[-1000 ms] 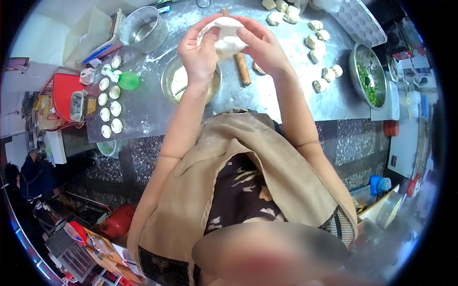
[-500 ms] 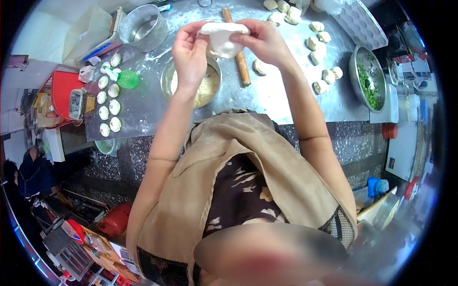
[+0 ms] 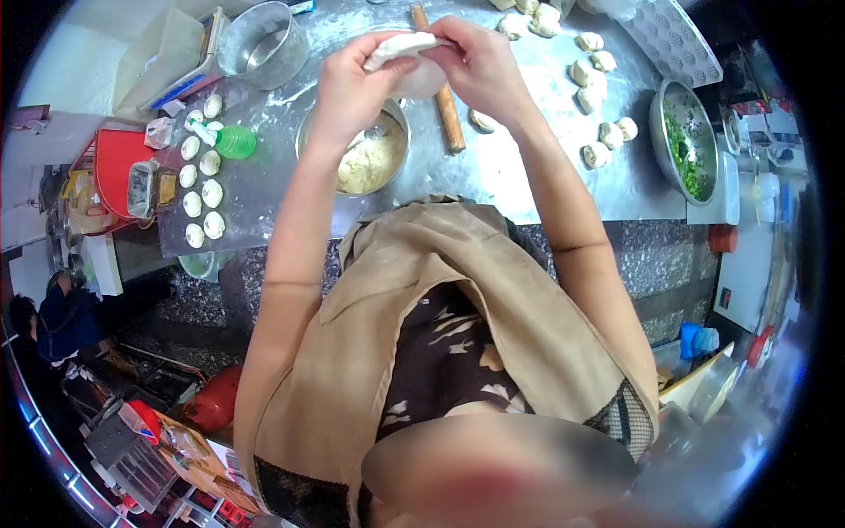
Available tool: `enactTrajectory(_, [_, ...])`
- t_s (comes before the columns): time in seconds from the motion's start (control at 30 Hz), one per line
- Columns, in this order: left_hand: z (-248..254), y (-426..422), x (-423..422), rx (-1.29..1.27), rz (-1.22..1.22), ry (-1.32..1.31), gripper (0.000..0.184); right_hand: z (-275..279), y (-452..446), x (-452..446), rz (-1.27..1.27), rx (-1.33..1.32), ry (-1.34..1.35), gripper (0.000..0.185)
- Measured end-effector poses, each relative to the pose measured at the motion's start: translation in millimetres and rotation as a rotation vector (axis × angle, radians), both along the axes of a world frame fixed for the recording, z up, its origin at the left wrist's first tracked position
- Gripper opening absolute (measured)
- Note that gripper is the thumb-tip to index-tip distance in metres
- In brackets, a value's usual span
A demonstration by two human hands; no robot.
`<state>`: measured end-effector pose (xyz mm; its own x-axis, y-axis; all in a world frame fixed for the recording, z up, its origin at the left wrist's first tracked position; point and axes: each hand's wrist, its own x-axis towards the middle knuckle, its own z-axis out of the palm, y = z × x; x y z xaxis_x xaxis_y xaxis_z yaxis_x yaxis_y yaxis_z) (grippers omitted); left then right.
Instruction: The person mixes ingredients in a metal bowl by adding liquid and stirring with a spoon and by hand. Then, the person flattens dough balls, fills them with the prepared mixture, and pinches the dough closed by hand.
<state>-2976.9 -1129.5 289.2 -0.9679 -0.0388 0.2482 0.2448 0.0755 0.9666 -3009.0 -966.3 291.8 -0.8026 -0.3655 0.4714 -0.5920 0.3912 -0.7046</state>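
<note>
Between my two hands a thin sheet of white dough (image 3: 417,83) is stretched, its thick upper edge gathered in the fingers. My left hand (image 3: 354,86) pinches its left side, and my right hand (image 3: 482,66) grips the right side. Below and left of the dough stands a metal bowl (image 3: 407,145) holding a pale floury mixture (image 3: 370,163). A wooden rolling pin (image 3: 449,119) lies on the metal table (image 3: 519,180), partly behind the dough and my right hand. Beside the pin, a piece of dough (image 3: 483,121) is partly covered by my right wrist.
Round buns (image 3: 211,194) stand in rows at the left beside a green spray bottle (image 3: 234,141). Several dough pieces (image 3: 591,92) lie at the right, near a bowl of chopped greens (image 3: 701,180). A large metal pot (image 3: 264,44) and a white dimpled tray (image 3: 673,40) stand farther back.
Both hands have risen slightly and drawn in toward each other. The dough's upper edge is now more folded and tilted, and less of the hanging sheet shows.
</note>
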Motion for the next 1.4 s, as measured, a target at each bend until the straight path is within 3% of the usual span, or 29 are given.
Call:
enactTrajectory(0.03, [-3,-2,-4,-0.133,0.052,0.009,0.021,1,-2,-1,-0.006,-0.071,0.039,0.019])
enactTrajectory(0.07, [-10,-2,-10,-0.07,0.102,0.04,0.022,-4,-5,-3,-0.004,-0.073,0.044,0.019])
enactTrajectory(0.13, [-16,-1,-17,0.037,0.1,0.036,0.023,-14,-12,-5,0.008,-0.422,-0.229,0.017])
enactTrajectory(0.2, [-22,5,-17,0.278,0.013,0.034,0.024,-13,-9,-6,-0.074,-0.289,-0.098,0.017])
enactTrajectory(0.27, [-23,5,-14,0.16,0.016,-0.01,0.023,-18,-9,-7,-0.155,-0.113,0.148,0.019])
enactTrajectory(0.3, [-22,4,-14,0.042,0.029,-0.042,0.022,-19,-9,-5,-0.156,-0.112,0.144,0.019])
enactTrajectory(0.4, [-29,7,-20,0.164,0.118,0.018,0.021,-19,-13,-6,-0.08,-0.144,0.153,0.019])
enactTrajectory(0.47, [-35,7,-21,0.282,0.137,0.01,0.019,-34,-17,-5,-0.091,-0.372,-0.206,0.021])
enactTrajectory(0.57, [-27,17,-10,0.471,0.057,-0.07,0.017,-44,-10,-9,-0.116,-0.164,-0.169,0.023])
enactTrajectory(0.63, [-41,9,-13,0.429,-0.004,-0.088,0.018,-43,-12,-7,-0.152,-0.093,-0.159,0.022])
enactTrajectory(0.7, [-45,5,-19,0.39,0.088,-0.03,0.024,-51,-13,-6,-0.061,-0.307,-0.24,0.02])
enactTrajectory(0.73, [-45,8,-18,0.432,0.104,-0.024,0.027,-53,-19,-3,-0.022,-0.535,-0.361,0.019])
enactTrajectory(0.77, [-44,9,-19,0.437,0.104,-0.019,0.027,-53,-21,-3,-0.02,-0.53,-0.357,0.019])
enactTrajectory(0.83, [-41,14,-18,0.562,0.055,-0.009,0.025,-58,-20,0,0.076,-0.631,-0.618,0.018])
enactTrajectory(0.87, [-40,17,-17,0.563,0.052,-0.012,0.025,-63,-17,-3,0.058,-0.552,-0.61,0.016])
enactTrajectory(1.0, [-45,7,-19,0.432,0.016,-0.104,0.028,-60,-8,-2,-0.105,-0.271,-0.53,0.015])
enactTrajectory(1.07, [-58,3,-22,0.34,-0.016,-0.11,0.034,-58,-3,-1,-0.073,-0.538,-0.583,0.017])
enactTrajectory(1.17, [-55,10,-18,0.472,0.034,-0.066,0.031,-56,6,-11,-0.077,-0.59,-0.57,0.018])
enactTrajectory(1.23, [-40,8,-12,0.31,-0.084,-0.024,0.027,-35,17,-15,-0.055,-0.496,-0.531,0.021])
enactTrajectory(1.3, [-35,12,-11,0.248,-0.094,-0.037,0.021,-18,22,-20,-0.019,-0.049,-0.373,0.026])
enactTrajectory(1.37, [-30,8,-18,-0.109,-0.071,-0.065,0.032,-1,23,-19,0.062,-0.115,-0.385,0.03])
enactTrajectory(1.4, [-31,10,-21,-0.103,0.02,-0.035,0.032,8,25,-16,0.111,-0.097,-0.387,0.027])
